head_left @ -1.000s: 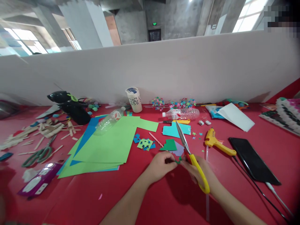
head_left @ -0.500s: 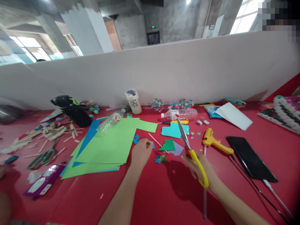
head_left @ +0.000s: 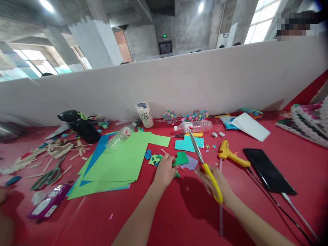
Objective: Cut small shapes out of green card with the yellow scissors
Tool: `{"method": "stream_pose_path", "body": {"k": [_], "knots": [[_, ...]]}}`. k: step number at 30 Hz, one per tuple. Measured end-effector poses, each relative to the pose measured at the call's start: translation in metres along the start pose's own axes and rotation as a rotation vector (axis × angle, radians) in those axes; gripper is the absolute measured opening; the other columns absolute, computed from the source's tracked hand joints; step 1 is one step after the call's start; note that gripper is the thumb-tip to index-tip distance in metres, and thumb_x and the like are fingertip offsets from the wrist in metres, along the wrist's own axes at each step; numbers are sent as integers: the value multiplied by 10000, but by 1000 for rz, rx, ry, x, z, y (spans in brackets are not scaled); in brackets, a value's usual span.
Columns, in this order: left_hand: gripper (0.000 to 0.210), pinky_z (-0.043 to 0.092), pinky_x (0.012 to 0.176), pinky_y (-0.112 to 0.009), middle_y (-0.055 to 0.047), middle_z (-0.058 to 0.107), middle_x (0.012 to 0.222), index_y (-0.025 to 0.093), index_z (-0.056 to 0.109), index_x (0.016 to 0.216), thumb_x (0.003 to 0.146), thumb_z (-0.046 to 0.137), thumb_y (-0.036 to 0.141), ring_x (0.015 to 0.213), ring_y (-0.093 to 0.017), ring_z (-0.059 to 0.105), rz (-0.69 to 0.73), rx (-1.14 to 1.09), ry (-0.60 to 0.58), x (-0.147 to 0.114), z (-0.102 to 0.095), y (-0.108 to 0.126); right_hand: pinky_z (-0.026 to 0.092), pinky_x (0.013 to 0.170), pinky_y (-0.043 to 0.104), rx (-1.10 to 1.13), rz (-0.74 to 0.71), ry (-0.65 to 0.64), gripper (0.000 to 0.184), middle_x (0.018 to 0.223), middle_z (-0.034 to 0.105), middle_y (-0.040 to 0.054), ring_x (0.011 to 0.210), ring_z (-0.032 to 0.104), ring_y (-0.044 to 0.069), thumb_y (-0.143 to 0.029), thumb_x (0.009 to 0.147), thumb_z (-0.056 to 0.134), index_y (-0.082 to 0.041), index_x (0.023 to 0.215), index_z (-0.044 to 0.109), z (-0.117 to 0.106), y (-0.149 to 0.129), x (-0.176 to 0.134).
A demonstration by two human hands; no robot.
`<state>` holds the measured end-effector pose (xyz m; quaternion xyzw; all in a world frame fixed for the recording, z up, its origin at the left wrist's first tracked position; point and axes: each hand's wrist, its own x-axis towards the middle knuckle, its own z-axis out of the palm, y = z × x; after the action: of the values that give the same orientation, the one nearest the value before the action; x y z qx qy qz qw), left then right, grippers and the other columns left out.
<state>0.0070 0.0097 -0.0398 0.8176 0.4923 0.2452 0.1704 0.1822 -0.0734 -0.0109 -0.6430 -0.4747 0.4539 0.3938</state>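
Two bare hands work over a red table, both below the centre of the frame. The right hand, right of centre, has its grip wrapped around the handle end of yellow-handled scissors, whose blades look brought together and point toward the top of the frame. The left hand, at lower centre, has its fingers curled in at the left edge of a dark green paper piece; I cannot tell whether its grip has pinched the paper or only meets it.

The green piece lies just below and right of centre, next to a purple paper piece and seemingly partly over it. A pink straw pokes out below, half hidden, and small green stars sit close beneath the left fingertips.

To handle the green piece well, take it by its edge between thumb and forefinger, leaving the purple sheet and the straw lying flat. Thin card should lift most easily if one edge is tipped up first. A low, slow wrist would avoid scattering the stars, which look light enough to slide. The blades are best left together and angled away from the left fingers until the paper is firmly pinched and well clear of the pile.
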Motion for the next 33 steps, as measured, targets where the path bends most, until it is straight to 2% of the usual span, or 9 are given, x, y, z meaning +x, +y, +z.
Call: {"method": "stream_pose_path", "body": {"k": [3, 10, 13, 17, 19, 23, 27, 30, 33], "knots": [[120, 397, 791, -298, -35, 503, 888, 189, 528, 857, 738, 534, 176, 860, -168, 494, 50, -134, 44, -5, -10, 13, 270, 258, 157, 48, 3, 29, 306, 315, 340, -118, 222, 368, 65, -424, 707, 577, -206, 580, 404, 2, 4, 4], [155, 415, 765, -287, -42, 523, 913, 198, 545, 866, 715, 538, 161, 840, -156, 511, 86, -378, -19, -18, -18, 40, 284, 286, 181, 139, -47, 77, 382, 306, 316, -103, 246, 356, 70, -457, 773, 478, -230, 518, 307, 0, 19, 12], [244, 436, 714, -273, -45, 561, 907, 188, 499, 915, 683, 575, 185, 802, -147, 555, -74, -660, -103, -19, -12, 42, 295, 305, 186, 158, -70, 82, 397, 308, 318, -95, 265, 361, 71, -448, 785, 464, -232, 500, 289, -2, 17, 10], [228, 412, 485, -230, -26, 610, 667, 158, 453, 859, 720, 555, 308, 507, -123, 574, -322, -1078, -342, -18, -4, 39, 298, 292, 188, 153, -71, 72, 388, 310, 312, -100, 253, 349, 70, -470, 753, 508, -231, 518, 313, -1, 12, 6], [220, 390, 445, -218, -16, 612, 591, 158, 447, 792, 708, 574, 317, 454, -123, 564, -363, -1170, -366, -16, -4, 38, 297, 287, 181, 169, -70, 52, 368, 329, 310, -107, 255, 344, 69, -488, 750, 516, -225, 558, 346, 0, 13, 5], [201, 397, 453, -209, -19, 638, 623, 157, 456, 784, 696, 593, 276, 475, -119, 582, -418, -1281, -251, -12, -15, 33, 266, 286, 167, 222, -110, -59, 390, 405, 308, -105, 286, 311, 60, -568, 790, 409, -213, 632, 365, -3, 17, 3], [201, 432, 491, -219, -11, 641, 640, 170, 438, 781, 704, 598, 263, 543, -135, 611, -460, -1371, -48, -9, -30, 24, 285, 375, 181, -135, -151, -251, 383, 447, 356, -81, 374, 364, 77, -549, 800, 413, -182, 697, 450, -10, 18, 0], [171, 433, 504, -204, -10, 639, 649, 166, 447, 757, 717, 593, 247, 553, -118, 607, -445, -1382, 79, -7, -37, 17, 258, 428, 189, -365, -212, -245, 363, 517, 379, -61, 465, 337, 82, -513, 743, 540, -176, 632, 466, -12, 19, -2], [152, 423, 484, -196, -10, 636, 643, 159, 465, 749, 727, 586, 248, 514, -102, 586, -429, -1356, 115, -8, -39, 14, 237, 451, 197, -427, -216, -317, 355, 542, 351, -63, 498, 280, 87, -498, 741, 554, -177, 630, 450, -9, 18, -5]]}}
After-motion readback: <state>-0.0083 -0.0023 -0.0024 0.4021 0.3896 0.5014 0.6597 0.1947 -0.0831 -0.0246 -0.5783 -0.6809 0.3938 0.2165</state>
